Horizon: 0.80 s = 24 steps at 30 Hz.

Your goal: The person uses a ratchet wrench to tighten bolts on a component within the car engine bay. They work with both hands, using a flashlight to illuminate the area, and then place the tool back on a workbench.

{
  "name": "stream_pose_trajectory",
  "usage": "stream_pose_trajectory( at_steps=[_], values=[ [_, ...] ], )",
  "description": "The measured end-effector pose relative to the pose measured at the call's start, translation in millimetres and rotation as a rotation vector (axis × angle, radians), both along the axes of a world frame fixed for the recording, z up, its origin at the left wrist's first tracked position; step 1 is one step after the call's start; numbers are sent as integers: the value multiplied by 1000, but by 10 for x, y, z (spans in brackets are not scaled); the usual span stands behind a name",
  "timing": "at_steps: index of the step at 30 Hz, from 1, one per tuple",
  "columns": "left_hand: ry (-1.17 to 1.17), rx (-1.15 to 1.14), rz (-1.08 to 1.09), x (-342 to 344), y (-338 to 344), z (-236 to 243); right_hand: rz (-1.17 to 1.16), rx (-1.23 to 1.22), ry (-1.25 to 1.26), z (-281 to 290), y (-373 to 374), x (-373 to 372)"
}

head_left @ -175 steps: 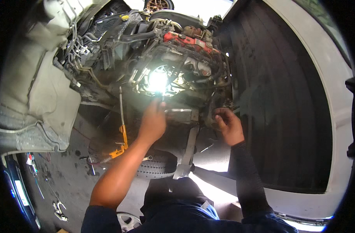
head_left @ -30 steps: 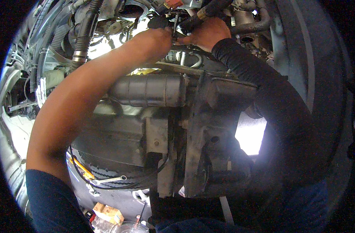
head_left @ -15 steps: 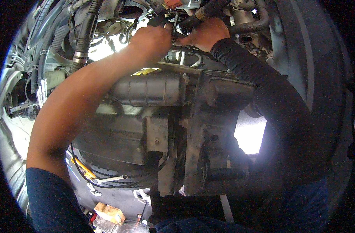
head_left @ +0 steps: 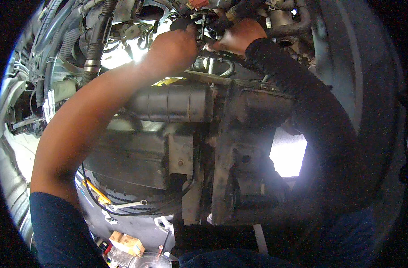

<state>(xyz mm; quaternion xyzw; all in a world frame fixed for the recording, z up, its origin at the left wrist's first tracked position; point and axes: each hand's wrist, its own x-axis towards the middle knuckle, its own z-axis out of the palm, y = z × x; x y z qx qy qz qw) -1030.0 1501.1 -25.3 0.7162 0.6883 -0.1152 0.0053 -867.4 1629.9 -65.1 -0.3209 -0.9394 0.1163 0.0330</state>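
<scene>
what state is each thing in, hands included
left hand: curled, grip hidden
right hand: curled, grip partly hidden
right sleeve: down to the wrist
black ribbed hose: clamped low down
cable: bent in a curve
wrench: lying, unheld

Place: you seem to be in a vehicle repair workshop.
Engine bay [head_left: 131, 31]: ribbed black hose [head_left: 99, 40] at your ten o'clock.
Silver metal wrench [head_left: 129, 205]: between your seven and eight o'clock.
Black treaded rubber tire [head_left: 132, 196]: just behind that wrench.
</scene>
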Motion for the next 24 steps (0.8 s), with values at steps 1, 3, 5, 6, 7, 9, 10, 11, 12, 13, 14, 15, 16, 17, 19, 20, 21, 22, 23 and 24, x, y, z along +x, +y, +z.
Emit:
stream_pose_trajectory(
  at_steps=[1, 3, 5, 6, 7, 9, 10, 11, 12, 13, 14, 15, 16, 17, 19, 20, 21, 22, 23, 24],
  values=[
    [0, -48, -15, -11, -3, 5, -8, 7, 44, -12, 11, 0],
    [3, -79, -46, -29, -18, 0, 2, 29, 60, -40, 25, -3],
    [13, -41, -83, -40, -35, -25, 26, 44, 27, -46, 55, -15],
    [6, 4, -80, -51, -34, -41, 46, 40, -26, -37, 72, -25],
    [-1, 50, -78, -56, -32, -59, 47, 38, -127, -25, 80, -41],
    [9, 92, -95, -71, -2, -93, 94, 62, -117, 5, 69, -9],
    [28, 89, -112, -83, 13, -101, 86, 67, -114, 22, 48, -20],
    [62, 68, -117, -93, 24, -104, 79, 72, -111, 44, 30, -9],
    [28, 76, -133, -95, 25, -107, 48, 67, -85, 54, -9, -18],
    [7, 65, -138, -101, 33, -103, 12, 50, -52, 67, -37, -18],
    [-11, 38, -135, -99, 36, -100, 17, 64, -12, 77, -57, -17],
    [-19, 23, -133, -97, 44, -94, 20, 67, 35, 83, -72, -17],
    [-21, -6, -122, -92, 49, -88, 11, 54, 37, 90, -73, -15],
    [-24, -35, -111, -85, 56, -83, -8, 17, 31, 91, -73, -18],
    [-61, -51, -16, -50, 85, -92, -63, -94, -60, 93, -49, -25],
    [-85, -81, 35, -49, 112, -88, -48, -70, -76, 89, -42, -17],
    [-178, -18, 52, -47, 132, -91, -30, -45, -79, 88, -33, -14],
    [-276, 24, 72, -47, 150, -95, -26, -22, -101, 86, -31, -24],
    [-353, 51, 109, -62, 182, -92, -10, -11, -59, 85, -31, -18],
    [-422, 97, 123, -63, 170, -108, -9, -4, -37, 86, -38, -32]
  ],
)
